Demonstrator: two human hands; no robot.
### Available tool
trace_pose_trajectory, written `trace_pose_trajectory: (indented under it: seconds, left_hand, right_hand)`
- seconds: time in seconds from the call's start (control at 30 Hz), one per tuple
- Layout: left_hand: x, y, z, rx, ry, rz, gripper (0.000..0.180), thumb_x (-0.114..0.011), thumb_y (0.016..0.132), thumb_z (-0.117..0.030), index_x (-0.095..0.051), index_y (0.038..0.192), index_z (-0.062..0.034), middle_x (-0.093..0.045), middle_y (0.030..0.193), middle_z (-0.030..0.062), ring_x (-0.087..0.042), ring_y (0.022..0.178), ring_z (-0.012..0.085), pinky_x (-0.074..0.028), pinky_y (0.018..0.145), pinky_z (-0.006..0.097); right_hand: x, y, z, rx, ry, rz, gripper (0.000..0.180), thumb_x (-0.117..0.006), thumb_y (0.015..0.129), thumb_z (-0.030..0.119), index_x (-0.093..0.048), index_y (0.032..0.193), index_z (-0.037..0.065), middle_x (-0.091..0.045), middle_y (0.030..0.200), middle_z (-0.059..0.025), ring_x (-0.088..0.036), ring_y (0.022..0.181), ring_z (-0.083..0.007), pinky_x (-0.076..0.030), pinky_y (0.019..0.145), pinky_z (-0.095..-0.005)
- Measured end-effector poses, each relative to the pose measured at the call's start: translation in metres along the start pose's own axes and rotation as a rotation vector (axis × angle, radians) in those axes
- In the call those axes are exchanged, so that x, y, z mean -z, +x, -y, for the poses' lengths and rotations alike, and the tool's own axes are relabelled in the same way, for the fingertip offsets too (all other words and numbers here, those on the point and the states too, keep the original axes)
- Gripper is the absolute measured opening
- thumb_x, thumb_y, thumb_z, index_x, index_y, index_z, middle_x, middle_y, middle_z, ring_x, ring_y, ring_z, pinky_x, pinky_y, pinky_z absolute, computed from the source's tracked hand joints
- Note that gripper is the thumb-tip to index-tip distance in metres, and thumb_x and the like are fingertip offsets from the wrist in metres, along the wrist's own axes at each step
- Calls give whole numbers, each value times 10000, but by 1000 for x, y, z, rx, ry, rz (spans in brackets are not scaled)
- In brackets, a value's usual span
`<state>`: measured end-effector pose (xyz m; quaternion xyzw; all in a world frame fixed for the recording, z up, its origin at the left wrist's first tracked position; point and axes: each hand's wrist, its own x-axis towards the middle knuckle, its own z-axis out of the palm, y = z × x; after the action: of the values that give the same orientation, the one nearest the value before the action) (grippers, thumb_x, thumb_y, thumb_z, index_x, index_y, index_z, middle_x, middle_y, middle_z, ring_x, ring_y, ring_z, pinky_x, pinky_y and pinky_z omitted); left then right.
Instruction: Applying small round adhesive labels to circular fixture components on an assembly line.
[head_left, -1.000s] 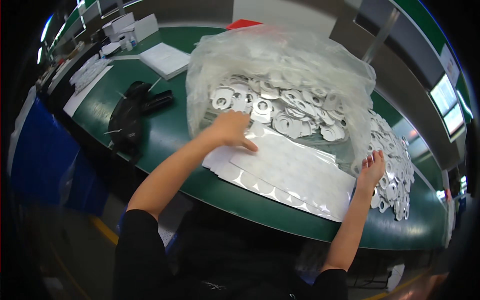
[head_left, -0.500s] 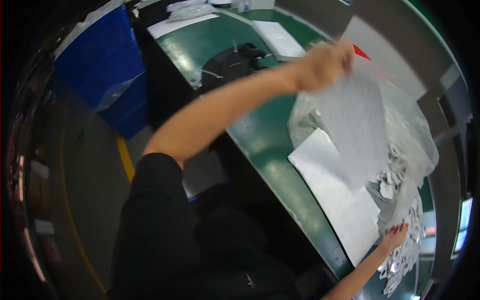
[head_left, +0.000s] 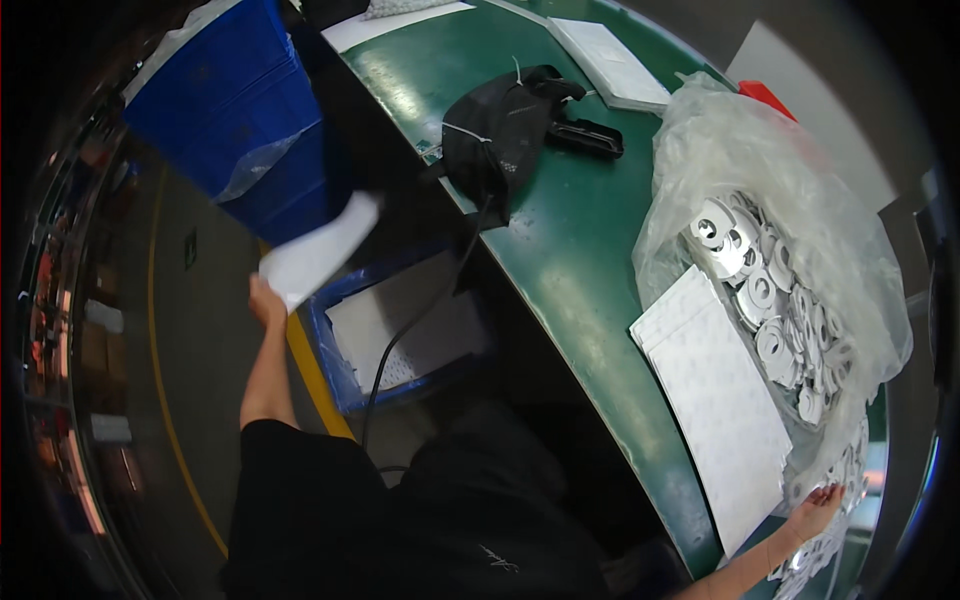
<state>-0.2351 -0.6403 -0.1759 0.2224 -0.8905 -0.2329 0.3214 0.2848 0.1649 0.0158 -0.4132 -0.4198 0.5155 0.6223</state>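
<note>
The left hand (head_left: 266, 300) is stretched out to the person's left, below the edge of the green table (head_left: 560, 240), with its fingers closed on 1 white sheet (head_left: 318, 250) that bends upward from the grip. The sheet hangs over the floor just beside a blue crate (head_left: 340, 375), which already holds flat white sheets inside it. A large blue bin (head_left: 240, 120) stands behind the held sheet. The right hand (head_left: 815, 505) rests at the near right end of the table, fingers spread and lightly curled; it touches the corner of a stack of white backing sheets (head_left: 715, 400), though the fisheye rim blurs it and whether it grips anything is hard to tell. A clear plastic bag (head_left: 800, 180) of white ring-shaped pieces (head_left: 770, 300) lies against the stack. A black tool with a cable (head_left: 500, 130) sits farther along the table.
</note>
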Motion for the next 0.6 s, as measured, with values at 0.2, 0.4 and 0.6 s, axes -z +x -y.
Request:
trace_pose_trajectory:
  seconds: [0.2, 0.4, 0.6]
  left_hand:
    - [-35, -21, 92, -24, 87, 367, 202, -517, 886, -171, -582, 1025, -40, -632, 926, 225, -603, 904, 411, -466, 752, 450]
    - [-108, 57, 73, 211, 457, 432, 922, -559, 759, -650, -327, 1338, 29, -442, 1289, 298, -439, 1207, 413, -390, 987, 452]
    - [-106, 146, -169, -376, -149, -190, 525, -534, 909, -351, -456, 1251, 40, -517, 1209, 239, -521, 1093, 342, -398, 952, 393]
  right_hand:
    - [0, -71, 33, 96, -739, 263, 314, -559, 898, 184, -557, 1185, 57, -598, 1032, -25, -521, 850, -91, -414, 717, -227]
    - [-7, -156, 38, 173, -1162, 432, 335, -560, 876, 123, -525, 1185, 0, -593, 1051, -104, -544, 925, -179, -445, 811, -294]
    - [-25, -189, 28, 238, -1227, 402, 436, -581, 842, 131, -476, 1257, 48, -562, 1086, -151, -550, 955, -237, -466, 786, -327]
